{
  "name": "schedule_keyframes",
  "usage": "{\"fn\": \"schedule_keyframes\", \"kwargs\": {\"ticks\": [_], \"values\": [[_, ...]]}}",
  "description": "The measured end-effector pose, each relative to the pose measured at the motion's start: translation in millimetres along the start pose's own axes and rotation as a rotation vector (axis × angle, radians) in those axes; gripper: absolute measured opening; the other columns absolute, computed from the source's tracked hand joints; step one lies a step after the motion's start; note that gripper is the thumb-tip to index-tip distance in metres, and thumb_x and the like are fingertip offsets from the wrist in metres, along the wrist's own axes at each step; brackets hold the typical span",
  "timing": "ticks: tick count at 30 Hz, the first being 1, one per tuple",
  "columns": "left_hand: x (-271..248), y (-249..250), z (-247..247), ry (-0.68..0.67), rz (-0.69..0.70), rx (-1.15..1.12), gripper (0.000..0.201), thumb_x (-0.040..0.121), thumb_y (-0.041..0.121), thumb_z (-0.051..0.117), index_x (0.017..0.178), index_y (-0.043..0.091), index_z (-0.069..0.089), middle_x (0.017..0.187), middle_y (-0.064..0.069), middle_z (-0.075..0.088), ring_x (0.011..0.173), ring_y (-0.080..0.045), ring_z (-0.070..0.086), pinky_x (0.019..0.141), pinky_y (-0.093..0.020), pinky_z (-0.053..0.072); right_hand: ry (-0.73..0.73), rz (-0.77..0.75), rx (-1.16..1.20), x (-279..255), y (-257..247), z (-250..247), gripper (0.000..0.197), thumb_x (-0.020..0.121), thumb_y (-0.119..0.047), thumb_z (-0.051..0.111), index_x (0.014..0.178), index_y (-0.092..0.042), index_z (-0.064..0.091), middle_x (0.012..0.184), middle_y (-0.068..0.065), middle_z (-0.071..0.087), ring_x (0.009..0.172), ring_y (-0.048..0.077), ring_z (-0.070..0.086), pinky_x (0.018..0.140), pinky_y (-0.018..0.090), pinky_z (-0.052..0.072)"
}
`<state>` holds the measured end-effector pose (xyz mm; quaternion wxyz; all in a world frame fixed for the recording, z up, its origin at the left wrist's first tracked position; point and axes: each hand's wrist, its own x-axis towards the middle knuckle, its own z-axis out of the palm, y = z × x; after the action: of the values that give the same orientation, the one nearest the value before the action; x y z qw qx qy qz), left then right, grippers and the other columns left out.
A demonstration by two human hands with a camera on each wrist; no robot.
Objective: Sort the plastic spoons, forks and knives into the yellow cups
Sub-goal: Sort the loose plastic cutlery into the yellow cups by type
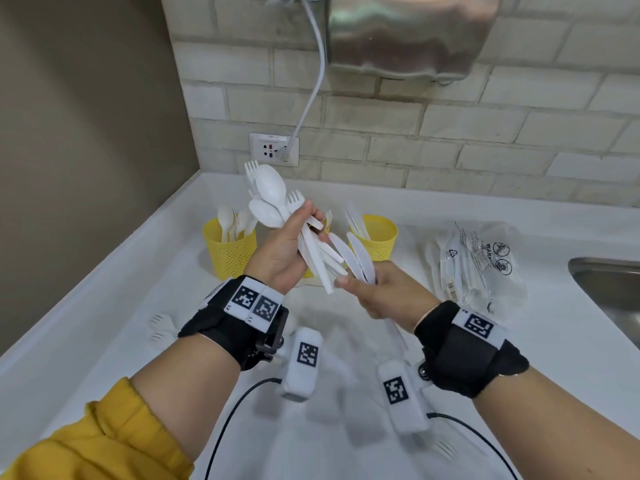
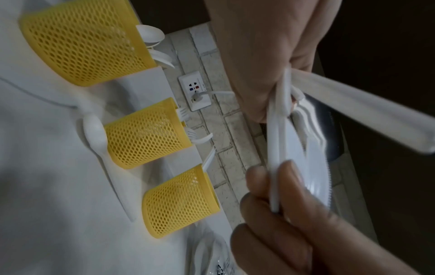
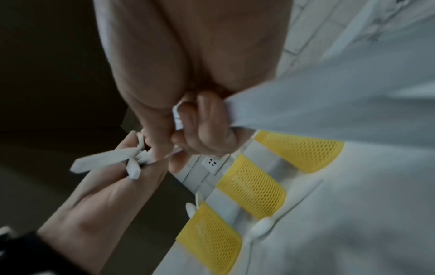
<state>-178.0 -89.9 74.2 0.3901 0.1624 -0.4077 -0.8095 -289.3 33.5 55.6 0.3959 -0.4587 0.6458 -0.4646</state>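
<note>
Above the counter my left hand (image 1: 282, 251) grips a mixed bundle of white plastic spoons, forks and knives (image 1: 273, 199). My right hand (image 1: 377, 292) holds a few knives (image 1: 358, 258) whose blades lie against that bundle. Three yellow mesh cups stand in a row near the wall: the spoon cup (image 1: 230, 252), the fork cup (image 2: 148, 132), mostly hidden behind my left hand in the head view, and the knife cup (image 1: 377, 239). The left wrist view shows the serrated knives (image 2: 315, 167) between my right hand's fingers (image 2: 282, 214).
A clear plastic bag (image 1: 481, 268) of more cutlery lies right of the cups. Loose forks (image 1: 159, 329) lie on the white counter (image 1: 104, 323), and a spoon (image 2: 96, 134) lies by the fork cup. A steel sink (image 1: 609, 289) is at right; a wall outlet (image 1: 273, 148) with a cable is behind.
</note>
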Motion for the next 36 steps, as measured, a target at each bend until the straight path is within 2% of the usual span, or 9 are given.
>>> {"fn": "schedule_keyframes", "kwargs": {"ticks": [7, 11, 15, 19, 24, 27, 30, 33, 36], "values": [[2.2, 15.0, -5.0, 0.055, 0.036, -0.099, 0.026, 0.095, 0.020, 0.047, 0.070, 0.014, 0.051, 0.060, 0.003, 0.053, 0.048, -0.009, 0.047, 0.053, -0.019, 0.047, -0.103, 0.054, 0.130, -4.1, 2.6, -11.9, 0.020, 0.091, -0.012, 0.054, 0.073, -0.007, 0.063, 0.050, 0.001, 0.027, 0.038, 0.008, 0.022, 0.038, 0.017, 0.017], [2.1, 18.2, -10.1, 0.052, 0.070, -0.082, 0.028, 0.096, 0.019, 0.046, 0.068, 0.014, 0.050, 0.061, 0.003, 0.051, 0.048, -0.009, 0.045, 0.051, -0.016, 0.042, -0.168, 0.133, 0.071, -9.2, 8.7, -25.0, 0.015, 0.083, -0.016, 0.064, 0.070, -0.009, 0.066, 0.048, -0.006, 0.038, 0.044, 0.007, 0.029, 0.040, 0.016, 0.020], [2.9, 10.7, -7.1, 0.019, 0.072, -0.018, 0.027, 0.094, 0.016, 0.049, 0.067, 0.013, 0.053, 0.063, 0.001, 0.052, 0.051, -0.008, 0.045, 0.047, -0.015, 0.042, -0.150, 0.090, -0.160, -4.9, 2.4, -17.3, 0.036, 0.070, -0.039, 0.069, 0.086, -0.007, 0.069, 0.066, -0.002, 0.047, 0.058, 0.010, 0.038, 0.048, 0.014, 0.030], [2.6, 2.8, 1.6, -0.033, 0.056, 0.056, 0.028, 0.094, 0.019, 0.050, 0.067, 0.016, 0.054, 0.065, 0.001, 0.050, 0.050, -0.008, 0.045, 0.052, -0.016, 0.043, -0.155, -0.035, -0.275, 2.4, -7.9, -2.9, 0.026, 0.090, -0.034, 0.056, 0.079, -0.012, 0.063, 0.058, -0.003, 0.042, 0.049, 0.003, 0.040, 0.055, 0.017, 0.036], [13.2, 31.6, -12.0, 0.068, 0.138, -0.080, 0.022, 0.095, 0.017, 0.047, 0.073, 0.015, 0.050, 0.058, 0.004, 0.053, 0.051, -0.008, 0.049, 0.055, -0.018, 0.047, -0.367, 0.080, -0.258, -3.6, -3.2, -38.3, 0.018, 0.096, -0.014, 0.044, 0.084, -0.011, 0.057, 0.049, -0.007, 0.050, 0.047, 0.010, 0.050, 0.060, 0.027, 0.049], [10.2, 34.2, -18.3, 0.006, 0.123, 0.026, 0.031, 0.096, 0.018, 0.045, 0.067, 0.016, 0.058, 0.059, 0.004, 0.057, 0.052, -0.009, 0.053, 0.058, -0.020, 0.050, 0.105, -0.051, -0.241, 10.2, -22.8, -66.0, 0.013, 0.096, -0.008, 0.042, 0.087, -0.007, 0.052, 0.057, 0.002, 0.050, 0.045, 0.001, 0.049, 0.055, 0.012, 0.044], [-0.4, 17.9, -17.2, -0.082, 0.059, 0.242, 0.042, 0.096, 0.019, 0.043, 0.062, 0.018, 0.067, 0.061, 0.003, 0.061, 0.057, -0.010, 0.058, 0.065, -0.022, 0.052, 0.589, -0.336, -0.042, 46.4, -45.6, -81.0, 0.022, 0.097, -0.025, 0.040, 0.081, -0.014, 0.048, 0.064, 0.003, 0.047, 0.061, 0.008, 0.054, 0.064, 0.007, 0.043], [-11.8, 3.5, -18.6, -0.164, 0.002, 0.345, 0.016, 0.089, 0.025, 0.049, 0.087, 0.014, 0.060, 0.060, 0.003, 0.059, 0.056, -0.011, 0.056, 0.062, -0.025, 0.048, 0.682, -0.472, 0.099, 87.4, -45.2, -79.0, 0.018, 0.099, -0.023, 0.037, 0.082, -0.026, 0.043, 0.067, -0.001, 0.045, 0.061, 0.003, 0.054, 0.069, 0.010, 0.044], [-17.9, -5.3, -25.4, -0.214, -0.074, 0.342, 0.020, 0.090, 0.030, 0.051, 0.102, 0.014, 0.056, 0.056, 0.004, 0.053, 0.054, -0.012, 0.051, 0.062, -0.026, 0.044, 0.612, -0.399, 0.014, 115.6, -28.9, -73.3, 0.018, 0.099, -0.018, 0.037, 0.083, -0.024, 0.042, 0.082, 0.002, 0.046, 0.069, 0.003, 0.057, 0.076, 0.022, 0.043]]}}
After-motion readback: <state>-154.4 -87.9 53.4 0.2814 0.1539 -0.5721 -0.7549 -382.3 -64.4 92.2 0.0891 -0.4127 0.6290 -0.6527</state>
